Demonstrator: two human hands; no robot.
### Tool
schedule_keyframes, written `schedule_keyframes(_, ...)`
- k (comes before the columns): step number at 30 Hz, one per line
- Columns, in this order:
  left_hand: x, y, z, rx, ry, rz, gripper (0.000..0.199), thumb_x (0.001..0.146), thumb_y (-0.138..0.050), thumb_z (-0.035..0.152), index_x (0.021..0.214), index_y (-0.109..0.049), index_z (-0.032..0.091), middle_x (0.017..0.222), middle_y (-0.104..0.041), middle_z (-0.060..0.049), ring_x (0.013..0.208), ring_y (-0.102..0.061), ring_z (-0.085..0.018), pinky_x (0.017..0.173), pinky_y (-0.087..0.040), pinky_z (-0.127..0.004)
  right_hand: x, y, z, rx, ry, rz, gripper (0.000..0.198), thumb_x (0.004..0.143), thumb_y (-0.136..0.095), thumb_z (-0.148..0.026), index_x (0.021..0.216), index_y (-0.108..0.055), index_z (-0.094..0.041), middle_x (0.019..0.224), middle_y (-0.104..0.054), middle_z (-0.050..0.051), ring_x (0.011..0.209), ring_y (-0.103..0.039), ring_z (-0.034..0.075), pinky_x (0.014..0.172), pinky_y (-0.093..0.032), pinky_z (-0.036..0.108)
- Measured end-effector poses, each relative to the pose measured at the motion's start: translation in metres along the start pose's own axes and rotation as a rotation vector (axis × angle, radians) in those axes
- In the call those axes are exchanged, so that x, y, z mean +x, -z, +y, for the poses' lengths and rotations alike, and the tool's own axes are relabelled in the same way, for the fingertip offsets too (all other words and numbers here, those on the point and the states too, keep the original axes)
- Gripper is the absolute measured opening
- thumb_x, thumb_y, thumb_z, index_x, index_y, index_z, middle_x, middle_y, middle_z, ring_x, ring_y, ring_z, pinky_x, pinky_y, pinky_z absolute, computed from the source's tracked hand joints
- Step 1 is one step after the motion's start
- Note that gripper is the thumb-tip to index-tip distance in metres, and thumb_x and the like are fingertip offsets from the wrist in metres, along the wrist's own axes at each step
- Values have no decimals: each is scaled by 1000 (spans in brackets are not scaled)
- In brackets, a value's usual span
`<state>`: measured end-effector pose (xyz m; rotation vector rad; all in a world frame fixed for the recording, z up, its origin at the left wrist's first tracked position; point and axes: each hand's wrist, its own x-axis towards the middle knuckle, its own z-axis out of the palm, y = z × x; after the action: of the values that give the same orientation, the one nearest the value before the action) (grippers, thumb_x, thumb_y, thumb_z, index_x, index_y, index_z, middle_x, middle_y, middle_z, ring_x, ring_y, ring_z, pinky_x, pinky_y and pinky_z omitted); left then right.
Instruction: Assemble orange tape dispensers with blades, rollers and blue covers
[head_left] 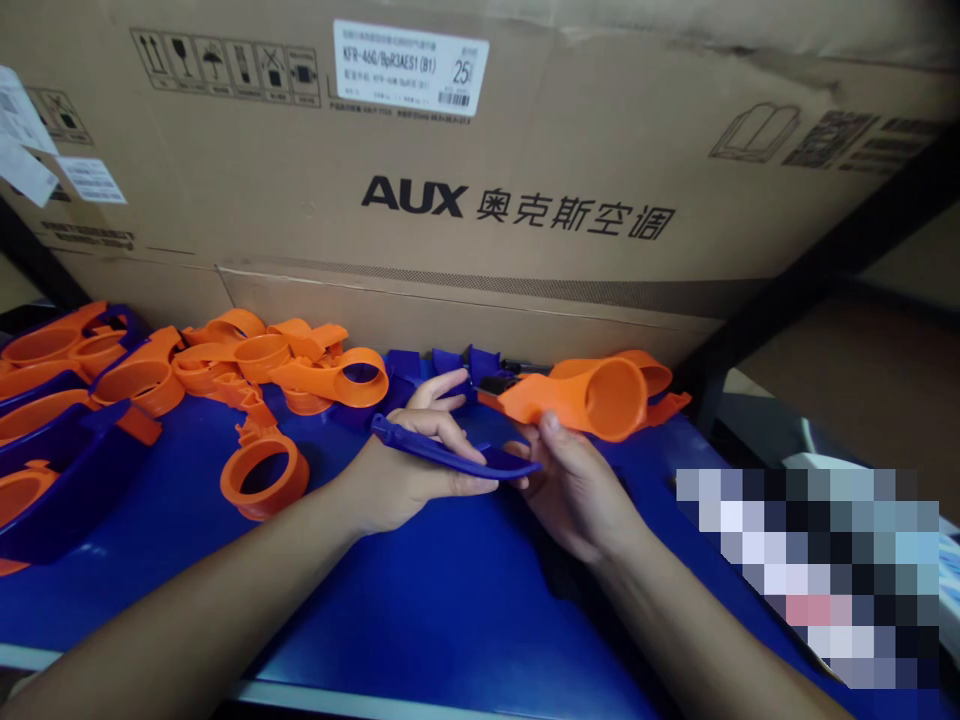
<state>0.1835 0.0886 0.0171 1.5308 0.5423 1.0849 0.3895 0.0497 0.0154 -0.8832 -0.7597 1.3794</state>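
Observation:
My left hand point(420, 465) is closed on a thin, curved blue plastic piece point(435, 450), with fingers over its top and the thumb below. The piece's narrow end has a small hole and points left. Its wide tip reaches my right hand point(574, 485), whose fingers are partly hidden behind it. That hand grips an orange plastic part with a round ring point(559, 400) by its underside, thumb at its near edge. A dark piece point(495, 385) shows at the part's left end.
Orange ring parts point(266, 480) and blue curved shells point(82, 490) lie heaped on the blue tabletop point(420, 620) at left. Small blue pieces point(446, 362) lie behind my hands. A large cardboard box point(300, 210) stands along the back; a dark frame post point(825, 260) slants at right.

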Motion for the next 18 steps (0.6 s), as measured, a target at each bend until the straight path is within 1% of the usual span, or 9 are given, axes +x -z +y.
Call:
schedule_keyframes(1, 0, 0, 2, 51, -14, 0, 17, 76, -95, 24, 77, -78, 21, 166, -50, -9, 156, -49, -35, 124, -46, -62, -1, -1, 1, -14, -7, -11, 42, 72, -97, -55, 80, -73, -21, 69, -65, -2, 58, -56, 10, 48, -43, 19)
schedule_keyframes(3, -1, -2, 6, 75, -12, 2, 17, 77, -94, 26, 82, -78, 22, 158, -60, -11, 154, -51, -36, 123, -47, -62, -4, -5, 5, -77, -8, -33, 40, 71, -98, -52, 79, -75, -20, 69, -66, -1, 58, -54, 10, 48, -42, 20)
schedule_keyframes(5, -2, -8, 8, -9, 33, -37, 23, 80, -92, 26, 98, -79, 23, 136, -75, -12, 142, -64, -34, 116, -54, -59, -7, -9, 9, -157, 11, -41, 34, 71, -98, -44, 83, -77, -20, 70, -67, -1, 61, -54, 12, 51, -43, 22)
schedule_keyframes(7, -4, -15, 10, -116, 75, -68, 30, 83, -89, 28, 110, -78, 22, 116, -82, -9, 121, -76, -30, 106, -62, -52, -9, -11, 13, -219, 44, -47, 28, 70, -97, -35, 82, -76, -22, 65, -64, -2, 62, -52, 14, 54, -45, 26)
schedule_keyframes(8, -5, -17, 11, -142, 81, -70, 29, 84, -88, 29, 110, -78, 22, 109, -83, -8, 111, -79, -29, 101, -64, -50, -10, -11, 15, -242, 57, -58, 27, 69, -97, -32, 79, -74, -22, 62, -62, -3, 61, -51, 14, 55, -45, 27)
schedule_keyframes(10, -7, -21, 12, -120, 68, -41, 19, 85, -87, 31, 99, -79, 20, 98, -83, -6, 99, -80, -27, 94, -66, -46, -11, -10, 18, -265, 66, -84, 28, 67, -97, -29, 73, -71, -22, 58, -59, -4, 59, -47, 14, 56, -44, 28)
schedule_keyframes(12, -8, -23, 13, -75, 63, 0, 15, 86, -86, 31, 91, -78, 20, 93, -82, -6, 93, -80, -26, 90, -67, -45, -11, -8, 19, -273, 59, -110, 30, 67, -99, -31, 70, -70, -23, 60, -61, -4, 59, -47, 14, 58, -45, 30)
schedule_keyframes(15, -9, -25, 17, -39, 68, 33, 12, 86, -85, 29, 92, -81, 19, 98, -83, -7, 93, -79, -25, 93, -66, -44, -12, -4, 18, -275, 53, -124, 34, 67, -100, -39, 71, -71, -22, 65, -65, -2, 62, -52, 15, 62, -48, 31)
schedule_keyframes(18, -8, -26, 21, -9, 64, 59, 10, 86, -84, 25, 93, -83, 19, 99, -83, -7, 93, -79, -23, 94, -65, -43, -13, -3, 17, -258, 47, -118, 37, 67, -101, -45, 78, -75, -20, 71, -69, 0, 66, -57, 15, 65, -50, 30)
